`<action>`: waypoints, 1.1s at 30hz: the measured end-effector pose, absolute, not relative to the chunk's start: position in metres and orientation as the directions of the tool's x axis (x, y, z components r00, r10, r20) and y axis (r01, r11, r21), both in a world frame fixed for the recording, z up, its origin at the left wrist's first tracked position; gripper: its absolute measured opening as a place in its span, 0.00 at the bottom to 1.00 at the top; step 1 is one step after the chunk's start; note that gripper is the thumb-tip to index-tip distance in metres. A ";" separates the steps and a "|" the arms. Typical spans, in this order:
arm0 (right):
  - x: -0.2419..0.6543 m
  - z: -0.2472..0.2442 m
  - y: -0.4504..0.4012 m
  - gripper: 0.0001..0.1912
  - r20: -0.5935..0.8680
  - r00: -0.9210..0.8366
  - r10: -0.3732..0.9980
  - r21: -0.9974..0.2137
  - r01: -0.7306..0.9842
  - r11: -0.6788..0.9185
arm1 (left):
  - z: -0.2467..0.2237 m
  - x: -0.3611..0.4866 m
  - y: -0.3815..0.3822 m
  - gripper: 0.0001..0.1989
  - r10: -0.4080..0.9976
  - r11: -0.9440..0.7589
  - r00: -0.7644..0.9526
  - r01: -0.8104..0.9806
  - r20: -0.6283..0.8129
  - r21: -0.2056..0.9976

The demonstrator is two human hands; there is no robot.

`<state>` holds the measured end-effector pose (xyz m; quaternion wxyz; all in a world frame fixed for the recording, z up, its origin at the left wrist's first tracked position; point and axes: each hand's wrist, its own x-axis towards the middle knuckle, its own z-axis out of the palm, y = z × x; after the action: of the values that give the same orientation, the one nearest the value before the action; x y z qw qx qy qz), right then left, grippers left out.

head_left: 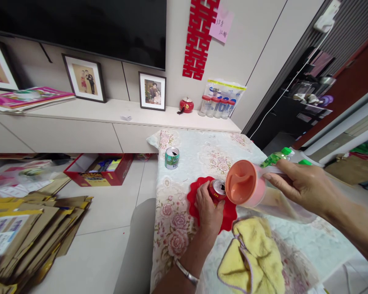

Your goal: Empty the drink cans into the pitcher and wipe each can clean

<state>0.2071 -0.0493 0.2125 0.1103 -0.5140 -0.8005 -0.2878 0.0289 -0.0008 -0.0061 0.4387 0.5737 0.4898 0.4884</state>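
My left hand (208, 208) is wrapped round a red drink can (217, 192), which stands on a red scalloped plate (230, 219). My right hand (303, 185) grips the handle of a clear plastic pitcher (280, 204), tipped on its side with its orange lid (241, 182) facing left, close beside the can's top. Whether liquid flows between them I cannot tell. A yellow cloth (257, 257) lies crumpled on the table in front of the pitcher. Further back, at the table's left edge, a green and silver can (172, 159) stands upright.
A floral cloth covers the table (178, 228). Green-capped bottles (277, 157) stand behind my right hand. Along the wall, a white cabinet (95, 118) holds picture frames, a red pot (187, 105) and several red-lidded jars (216, 108). Flattened cardboard (43, 232) and a red box (101, 175) lie left on the floor.
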 end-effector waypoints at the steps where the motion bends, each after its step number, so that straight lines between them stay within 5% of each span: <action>1: 0.207 0.212 -0.049 0.26 0.472 -0.446 0.760 0.348 0.887 0.304 | -0.006 0.029 -0.001 0.35 0.991 -0.133 0.043 0.134 0.128 0.982; 33: 0.207 0.212 -0.048 0.25 0.475 -0.457 0.752 0.355 0.881 0.312 | -0.007 0.029 0.000 0.35 0.990 -0.136 0.040 0.134 0.132 0.982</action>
<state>0.2068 -0.0481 0.2122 0.1111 -0.5089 -0.8023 -0.2915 0.0293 -0.0005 -0.0074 0.4374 0.5732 0.4904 0.4894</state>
